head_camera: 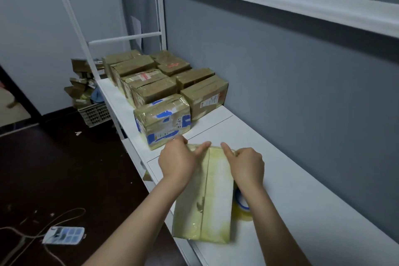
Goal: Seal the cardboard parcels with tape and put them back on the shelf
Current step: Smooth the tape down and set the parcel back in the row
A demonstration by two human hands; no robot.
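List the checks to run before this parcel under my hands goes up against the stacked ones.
1. Grip: left hand and right hand both hold the far end of the pale tape-wrapped cardboard parcel: ok.
2. Top seam taped: ok; underside: cannot tell.
3. Parcel fully on the white shelf: not ok, near left corner seems to overhang.
4. Blue-cored tape roll out of the way: not ok, close beside the parcel.
5. Bare shelf beside the blue-patched parcel: ok.

A pale, tape-glossed cardboard parcel (206, 198) lies flat on the white shelf (302, 190); a blue-cored tape roll (243, 204) sits beside its right edge, a blue-marked parcel (164, 123) near its far end.
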